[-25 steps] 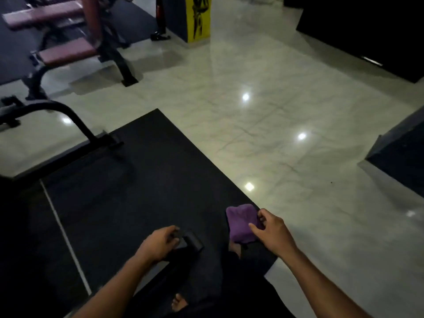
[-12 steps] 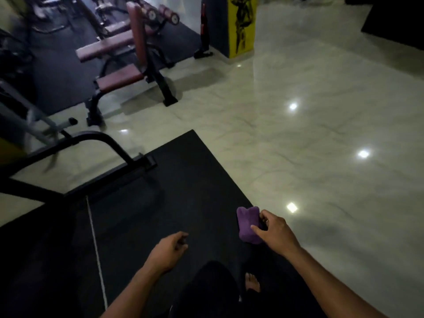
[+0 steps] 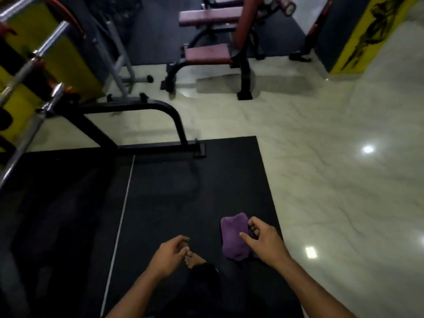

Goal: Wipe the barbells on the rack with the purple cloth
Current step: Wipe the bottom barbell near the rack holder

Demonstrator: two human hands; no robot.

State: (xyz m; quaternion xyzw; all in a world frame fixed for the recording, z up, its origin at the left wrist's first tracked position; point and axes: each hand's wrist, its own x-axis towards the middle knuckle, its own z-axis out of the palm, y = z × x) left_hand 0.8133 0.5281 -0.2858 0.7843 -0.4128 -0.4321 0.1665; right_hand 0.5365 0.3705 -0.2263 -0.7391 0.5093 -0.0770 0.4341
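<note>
My right hand (image 3: 263, 243) grips a bunched purple cloth (image 3: 232, 237) low in the middle of the view, above the black floor mat. My left hand (image 3: 169, 254) hangs beside it with loosely curled fingers and holds nothing. At the far left, steel barbells (image 3: 27, 70) slant across a black rack (image 3: 128, 125), well away from both hands. The barbells are blurred and run off the left edge.
A black rubber mat (image 3: 183, 184) with a white line lies under me; my bare foot (image 3: 195, 259) shows on it. Maroon padded benches (image 3: 207, 53) stand further back. A yellow pillar (image 3: 367, 35) rises at the upper right, beside glossy pale floor (image 3: 332, 157).
The view has swung left, bringing the rack and barbells into sight. My left hand let go of a dark object it touched a second ago. My right hand keeps the cloth.
</note>
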